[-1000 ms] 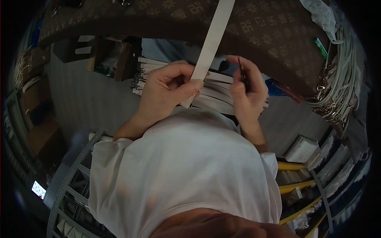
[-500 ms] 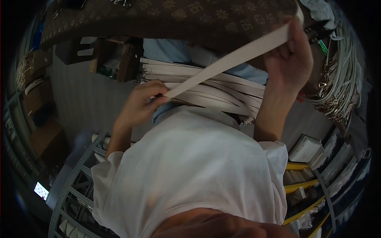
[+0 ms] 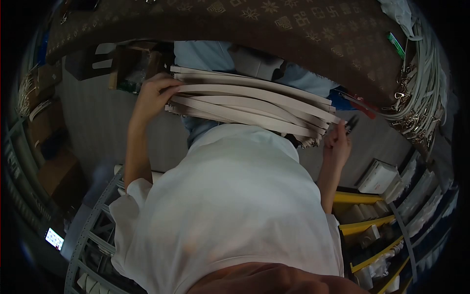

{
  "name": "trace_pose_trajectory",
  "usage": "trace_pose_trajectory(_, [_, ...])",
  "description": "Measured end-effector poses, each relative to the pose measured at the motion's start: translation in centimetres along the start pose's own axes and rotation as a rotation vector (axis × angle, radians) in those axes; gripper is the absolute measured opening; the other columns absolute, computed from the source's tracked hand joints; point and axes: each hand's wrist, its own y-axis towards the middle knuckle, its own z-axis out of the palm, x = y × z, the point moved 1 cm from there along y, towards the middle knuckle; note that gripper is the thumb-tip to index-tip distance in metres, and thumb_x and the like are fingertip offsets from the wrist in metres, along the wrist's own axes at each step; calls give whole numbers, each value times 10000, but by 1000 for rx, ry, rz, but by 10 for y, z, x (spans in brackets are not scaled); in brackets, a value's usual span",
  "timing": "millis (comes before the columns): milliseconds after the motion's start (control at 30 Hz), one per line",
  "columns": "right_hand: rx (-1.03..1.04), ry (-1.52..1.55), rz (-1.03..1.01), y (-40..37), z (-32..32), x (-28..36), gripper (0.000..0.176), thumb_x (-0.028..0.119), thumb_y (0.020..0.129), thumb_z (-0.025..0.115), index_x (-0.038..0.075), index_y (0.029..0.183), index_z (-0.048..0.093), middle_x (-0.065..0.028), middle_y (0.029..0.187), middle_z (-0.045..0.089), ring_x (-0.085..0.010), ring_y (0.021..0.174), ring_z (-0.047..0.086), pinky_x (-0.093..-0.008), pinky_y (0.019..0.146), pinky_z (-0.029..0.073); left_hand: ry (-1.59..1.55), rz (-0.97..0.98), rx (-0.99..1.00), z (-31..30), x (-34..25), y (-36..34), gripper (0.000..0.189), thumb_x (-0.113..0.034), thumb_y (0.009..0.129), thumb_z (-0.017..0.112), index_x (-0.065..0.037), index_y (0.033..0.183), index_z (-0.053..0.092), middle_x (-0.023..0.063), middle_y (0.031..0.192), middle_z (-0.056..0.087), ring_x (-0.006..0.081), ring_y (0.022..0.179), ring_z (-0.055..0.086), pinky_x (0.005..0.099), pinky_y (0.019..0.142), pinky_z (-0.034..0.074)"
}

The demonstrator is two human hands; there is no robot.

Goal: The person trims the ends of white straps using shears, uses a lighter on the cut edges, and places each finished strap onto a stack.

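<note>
A pile of long pale straps (image 3: 245, 111) lies crosswise on my lap, over blue jeans. My left hand (image 3: 155, 94) pinches the left end of one pale strap (image 3: 254, 92) on top of the pile. At the pile's right side my right hand (image 3: 338, 143) is closed on the other end of that strap. A dark pointed tool (image 3: 351, 124) shows beside the right fingers; how it is held is hard to make out.
A table with a brown patterned cloth (image 3: 235, 24) spans the front. White cords with metal clasps (image 3: 421, 93) hang at the right. An open box (image 3: 134, 68) stands at the left. Shelves with yellow edges (image 3: 364, 228) are at lower right, a metal rack (image 3: 90, 230) at lower left.
Both hands have moved apart. The right hand came down from above the table's edge, and the left went slightly up and left. The strap, earlier stretched diagonally, now lies along the pile.
</note>
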Motion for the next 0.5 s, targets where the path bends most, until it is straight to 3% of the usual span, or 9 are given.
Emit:
trace_pose_trajectory(33, [-8, 6, -6, 1, -8, -9, 189, 194, 836, 565, 11, 788, 569, 67, 503, 342, -7, 404, 242, -201, 368, 165, 79, 69, -67, 8, 3, 7, 154, -6, 721, 596, -4, 870, 636, 80, 806, 567, 173, 714, 550, 252, 638, 441])
trace_pose_trajectory(67, [-88, -123, 113, 5, -16, -17, 195, 205, 824, 579, 18, 770, 577, 60, 516, 384, -10, 405, 263, -200, 369, 175, 157, 140, -138, 13, 6, 13, 164, -6, 720, 593, -8, 879, 635, 90, 815, 560, 198, 721, 548, 270, 635, 445])
trace_pose_trajectory(133, [-155, -248, 237, 8, -19, -16, 201, 216, 812, 593, 25, 753, 584, 54, 530, 425, -13, 407, 284, -198, 371, 185, 265, 228, -137, 15, 9, 19, 158, -14, 728, 586, -15, 877, 636, 95, 849, 560, 201, 750, 549, 279, 647, 446])
trace_pose_trajectory(200, [-92, -631, 92, 2, -16, 0, 226, 229, 796, 606, 15, 722, 600, 17, 589, 523, -23, 475, 386, -181, 417, 270, 380, 316, -139, 15, 9, 20, 151, -23, 736, 579, -22, 876, 636, 100, 882, 560, 204, 779, 550, 288, 658, 447])
trace_pose_trajectory(233, [-85, -615, 79, 2, -13, 5, 226, 229, 796, 606, 15, 722, 600, 17, 589, 523, -23, 475, 386, -181, 417, 270, 494, 371, -197, 14, 5, 20, 157, -10, 731, 581, -20, 878, 633, 97, 889, 558, 202, 787, 546, 285, 646, 446])
trace_pose_trajectory(300, [-47, -691, -323, 5, 1, 15, 221, 189, 815, 576, 1, 703, 608, -11, 651, 572, -32, 571, 445, -174, 500, 334, 641, 447, -291, 5, -18, 23, 163, 2, 726, 583, -19, 880, 630, 93, 895, 556, 201, 795, 542, 283, 634, 446])
trace_pose_trajectory(367, [46, -608, -408, 1, 23, 28, 211, 163, 821, 563, -15, 713, 602, -21, 683, 584, -35, 610, 457, -176, 533, 349, 219, 391, -362, 1, -66, 25, 117, -13, 709, 617, -12, 826, 625, 77, 839, 549, 218, 766, 521, 287, 620, 443])
trace_pose_trajectory(433, [143, -544, -488, -2, 50, 39, 202, 137, 827, 550, -30, 723, 596, -32, 714, 597, -39, 649, 469, -178, 566, 363, 213, 485, -502, -7, -89, 42, 91, -16, 720, 614, -9, 810, 625, 77, 828, 546, 216, 740, 509, 284, 615, 441])
trace_pose_trajectory(500, [342, -538, -633, -6, 81, 44, 132, 63, 815, 537, -35, 744, 589, -38, 664, 569, -50, 603, 464, -196, 526, 356, 394, 651, -858, -23, -111, 68, 94, -29, 724, 615, -16, 817, 624, 76, 824, 549, 221, 736, 511, 305, 608, 438])
